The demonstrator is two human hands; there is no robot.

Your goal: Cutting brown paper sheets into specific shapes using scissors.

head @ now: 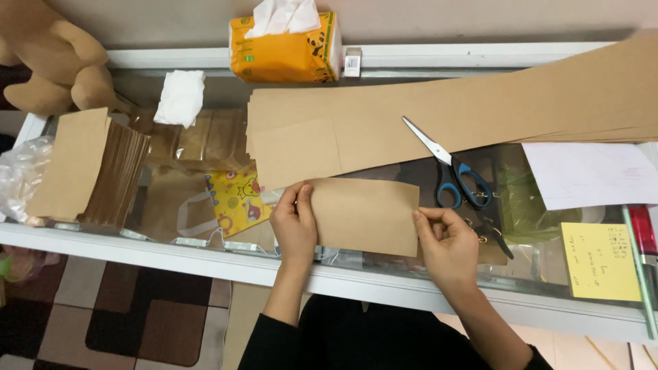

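A rectangular piece of brown kraft paper (363,216) lies flat on the glass counter top, held at both short ends. My left hand (295,229) pinches its left edge with thumb and fingers. My right hand (445,243) grips its right edge near the lower corner. Just behind it lies a long stack of brown paper strips (439,116) running from the middle to the far right. Scissors (449,168) with blue-and-black handles rest on that stack's front edge, blades pointing back left, close to my right hand.
A pile of cut brown pieces (89,168) sits at the left beside a clear plastic bag (17,178). An orange tissue pack (284,44), a crumpled white tissue (179,96) and a plush toy (48,58) lie at the back. White paper (589,175) and a yellow note (602,260) lie right.
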